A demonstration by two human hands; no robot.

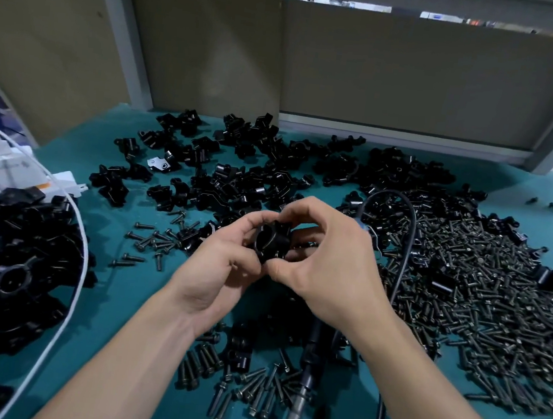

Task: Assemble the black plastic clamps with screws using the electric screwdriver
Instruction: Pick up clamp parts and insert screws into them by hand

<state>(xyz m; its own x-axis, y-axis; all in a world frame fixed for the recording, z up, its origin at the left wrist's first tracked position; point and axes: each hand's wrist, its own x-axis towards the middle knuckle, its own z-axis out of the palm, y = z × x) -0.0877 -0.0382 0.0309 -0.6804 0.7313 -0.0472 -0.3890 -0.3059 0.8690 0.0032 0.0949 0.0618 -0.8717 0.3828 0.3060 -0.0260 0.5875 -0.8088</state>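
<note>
Both hands meet over the middle of the teal table (127, 295) around one black plastic clamp (272, 241). My left hand (219, 264) grips it from the left and below. My right hand (324, 263) pinches it from the right with thumb and curled fingers. The electric screwdriver (306, 374) lies on the table under my right forearm, metal tip toward me, its black cable (404, 258) looping up past my right hand. Loose black screws (247, 392) lie beside the tip.
A big heap of screws (484, 308) covers the right side. Loose clamp halves (238, 170) spread across the back. Assembled clamps (10, 268) pile at the left, crossed by a white cable (76, 276). Grey partition panels (403, 79) close the far edge.
</note>
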